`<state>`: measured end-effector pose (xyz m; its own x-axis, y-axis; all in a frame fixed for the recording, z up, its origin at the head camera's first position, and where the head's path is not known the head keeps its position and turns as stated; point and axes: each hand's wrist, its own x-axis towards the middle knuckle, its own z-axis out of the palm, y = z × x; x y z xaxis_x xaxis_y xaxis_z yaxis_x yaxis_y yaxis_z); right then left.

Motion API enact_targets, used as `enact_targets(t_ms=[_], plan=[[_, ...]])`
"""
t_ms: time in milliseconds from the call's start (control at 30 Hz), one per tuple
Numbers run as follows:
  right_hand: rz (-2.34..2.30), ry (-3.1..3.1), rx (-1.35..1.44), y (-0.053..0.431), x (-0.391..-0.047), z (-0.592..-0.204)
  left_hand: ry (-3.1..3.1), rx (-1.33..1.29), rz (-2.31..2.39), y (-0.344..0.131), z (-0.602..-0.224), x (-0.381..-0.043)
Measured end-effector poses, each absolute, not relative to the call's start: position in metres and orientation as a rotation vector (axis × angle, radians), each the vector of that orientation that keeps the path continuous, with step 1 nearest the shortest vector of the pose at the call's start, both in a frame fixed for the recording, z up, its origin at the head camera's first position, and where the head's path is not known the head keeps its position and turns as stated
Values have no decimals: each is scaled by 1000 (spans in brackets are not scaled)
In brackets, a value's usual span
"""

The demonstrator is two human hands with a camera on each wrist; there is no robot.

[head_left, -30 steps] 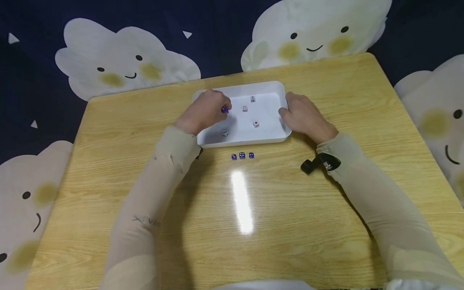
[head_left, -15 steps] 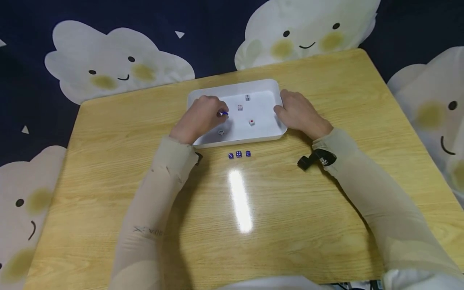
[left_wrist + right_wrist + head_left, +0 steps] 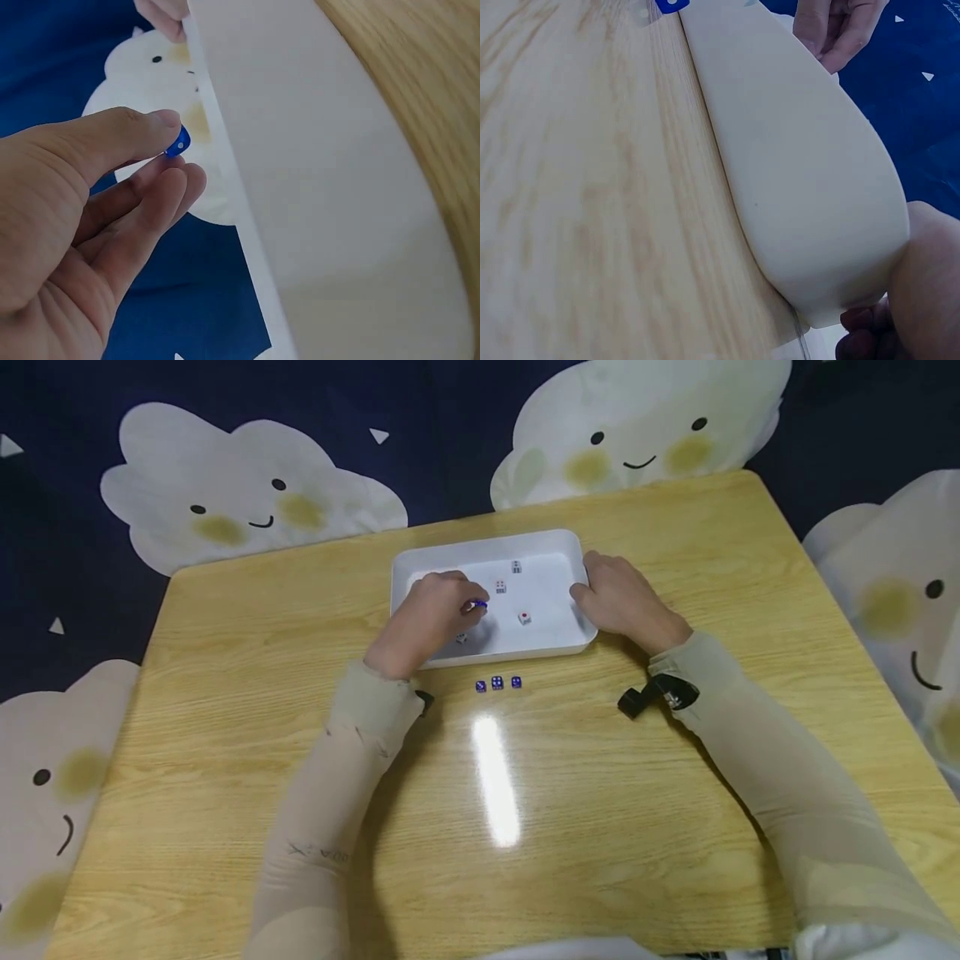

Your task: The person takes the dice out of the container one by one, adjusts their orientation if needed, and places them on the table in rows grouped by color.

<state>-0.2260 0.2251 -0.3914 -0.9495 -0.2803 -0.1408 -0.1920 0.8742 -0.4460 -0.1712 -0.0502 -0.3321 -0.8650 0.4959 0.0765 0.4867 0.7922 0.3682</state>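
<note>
Over the white tray (image 3: 551,639), my left hand (image 3: 427,618) pinches a small blue die (image 3: 180,142) between thumb and fingertips. Most of that die is covered by the fingers. My right hand (image 3: 626,602) grips the tray's right end, thumb over the rim and fingers down its outer side. Inside the tray lie several white dice; one die (image 3: 524,618) shows a red dot, and another die (image 3: 461,637) sits close to my left hand. In front of the tray, three blue dice (image 3: 497,682) stand in a row on the table.
The wood-grain table (image 3: 600,827) carries the tray near its back edge. Behind and beside it hangs a dark blue cloth (image 3: 442,443) with smiling clouds. A black strap device (image 3: 633,702) sticks out from my right wrist.
My left hand has moved a little to the right and toward the tray's near side, still pinching the blue die. The right hand keeps its hold on the tray.
</note>
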Motion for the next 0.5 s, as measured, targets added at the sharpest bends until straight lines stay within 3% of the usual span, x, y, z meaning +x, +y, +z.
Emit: enact_targets(t_ms=[500], plan=[[-637,2835,-334,228,-227,-394,2979,862,651,-31,-339,-154]])
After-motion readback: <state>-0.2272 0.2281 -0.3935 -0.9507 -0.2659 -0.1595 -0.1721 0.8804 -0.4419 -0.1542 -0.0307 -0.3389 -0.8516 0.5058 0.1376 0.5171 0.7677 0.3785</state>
